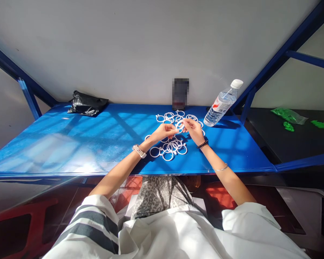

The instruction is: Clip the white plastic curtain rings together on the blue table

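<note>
A white plastic curtain ring point(179, 126) is pinched between my two hands, above the blue tabletop. My left hand point(163, 132) is closed on its left side, with thumb and fingertips together. From the other side my right hand point(193, 130) grips it near the top right. Several similar white rings with small eyelets point(172, 146) lie overlapping in a pile just in front of my hands. More white rings point(169, 116) are spread behind them, some partly hidden by my hands.
A water bottle point(221, 104) with a white cap stands right of the rings. A black plastic bag point(88, 103) lies at the back left. A dark, pixelated upright object point(180, 94) leans at the wall. Green items in a clear bag point(287, 115) lie on a dark surface at right.
</note>
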Action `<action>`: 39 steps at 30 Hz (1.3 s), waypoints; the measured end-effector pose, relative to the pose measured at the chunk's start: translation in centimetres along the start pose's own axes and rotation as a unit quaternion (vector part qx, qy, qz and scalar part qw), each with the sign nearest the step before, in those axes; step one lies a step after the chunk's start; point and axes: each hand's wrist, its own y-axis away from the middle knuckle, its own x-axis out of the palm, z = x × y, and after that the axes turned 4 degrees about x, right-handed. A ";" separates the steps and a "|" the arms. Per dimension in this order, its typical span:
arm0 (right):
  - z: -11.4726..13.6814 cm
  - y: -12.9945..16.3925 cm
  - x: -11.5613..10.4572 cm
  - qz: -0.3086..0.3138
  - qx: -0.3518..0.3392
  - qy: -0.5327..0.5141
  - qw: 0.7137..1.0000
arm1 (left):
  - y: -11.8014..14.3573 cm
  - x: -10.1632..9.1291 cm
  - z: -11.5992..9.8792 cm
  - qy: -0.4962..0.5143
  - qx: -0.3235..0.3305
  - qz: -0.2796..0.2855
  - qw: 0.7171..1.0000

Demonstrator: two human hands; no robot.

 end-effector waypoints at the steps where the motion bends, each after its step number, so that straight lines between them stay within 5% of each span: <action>1: 0.0 0.0 0.0 0.000 -0.001 0.001 1.000 | 0.0 0.0 0.0 -0.007 0.004 0.002 1.000; 15: -0.3 -0.1 -0.3 0.008 0.003 -0.004 1.000 | 0.0 -0.1 0.2 -0.056 0.012 0.010 0.998; 24: 0.2 0.2 -0.2 0.049 -0.022 -0.007 0.999 | 0.0 -0.1 0.1 0.022 -0.023 0.018 0.999; 39: -0.5 -0.1 -0.2 0.001 0.008 0.023 1.000 | 0.3 -0.1 -0.4 0.060 -0.028 0.053 0.996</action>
